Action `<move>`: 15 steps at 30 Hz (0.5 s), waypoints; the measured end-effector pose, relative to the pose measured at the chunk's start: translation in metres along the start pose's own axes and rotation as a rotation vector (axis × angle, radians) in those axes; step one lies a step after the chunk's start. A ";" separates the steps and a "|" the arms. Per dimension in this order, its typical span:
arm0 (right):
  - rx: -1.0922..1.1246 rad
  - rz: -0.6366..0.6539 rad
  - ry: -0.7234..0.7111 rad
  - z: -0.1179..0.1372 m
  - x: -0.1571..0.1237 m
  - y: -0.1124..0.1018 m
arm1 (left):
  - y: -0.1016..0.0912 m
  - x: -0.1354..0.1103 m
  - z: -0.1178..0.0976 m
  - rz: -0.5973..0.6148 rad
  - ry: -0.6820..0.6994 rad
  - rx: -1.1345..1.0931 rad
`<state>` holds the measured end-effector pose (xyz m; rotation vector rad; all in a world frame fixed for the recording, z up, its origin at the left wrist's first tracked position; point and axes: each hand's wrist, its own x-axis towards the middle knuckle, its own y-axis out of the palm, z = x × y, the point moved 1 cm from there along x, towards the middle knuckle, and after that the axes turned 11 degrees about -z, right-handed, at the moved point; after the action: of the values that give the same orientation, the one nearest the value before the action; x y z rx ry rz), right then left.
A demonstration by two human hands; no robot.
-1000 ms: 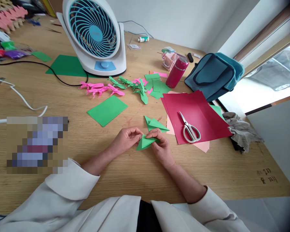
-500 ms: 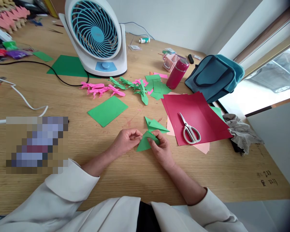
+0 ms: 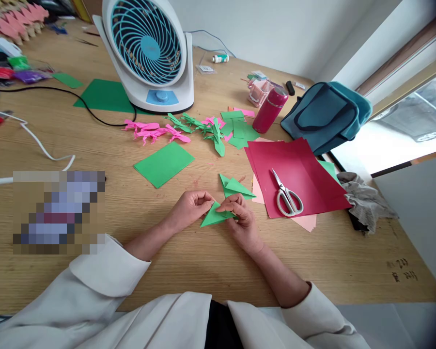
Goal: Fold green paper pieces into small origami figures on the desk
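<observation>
A folded green paper triangle [image 3: 212, 218] lies low over the wooden table [image 3: 189, 271], pinched from both sides. My left hand [image 3: 189, 207] grips its left upper edge with curled fingers. My right hand [image 3: 241, 222] closes on its right end, thumb and forefinger pressed together. Just beyond the hands rests another folded green piece [image 3: 236, 186]. A flat green square sheet [image 3: 163, 164] lies to the far left of the hands.
Red sheets [image 3: 298, 174] with white scissors [image 3: 287, 196] on them lie to the right. Pink and green folded figures [image 3: 181, 128] lie in a row before a white fan [image 3: 148, 53]. A red bottle [image 3: 271, 109], a blue bag [image 3: 325, 114], cables [image 3: 39, 145] and a grey cloth [image 3: 365, 201] stand around.
The green triangle has turned and flattened a little between my fingers, its point now reaching further left. Both hands stay in much the same place.
</observation>
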<state>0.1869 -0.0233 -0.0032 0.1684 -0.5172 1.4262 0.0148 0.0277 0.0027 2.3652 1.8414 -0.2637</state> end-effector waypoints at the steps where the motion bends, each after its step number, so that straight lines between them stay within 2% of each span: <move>1: -0.014 0.005 -0.017 -0.001 0.001 -0.001 | 0.000 0.000 0.001 0.011 -0.020 -0.009; 7: -0.098 -0.001 -0.082 -0.006 0.002 -0.006 | 0.000 -0.002 0.005 0.086 -0.107 -0.075; 15: -0.156 -0.022 -0.111 -0.005 0.003 -0.007 | 0.001 -0.003 0.003 0.122 -0.228 -0.163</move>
<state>0.1950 -0.0196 -0.0052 0.1284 -0.7131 1.3547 0.0151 0.0237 0.0001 2.2231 1.5500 -0.3394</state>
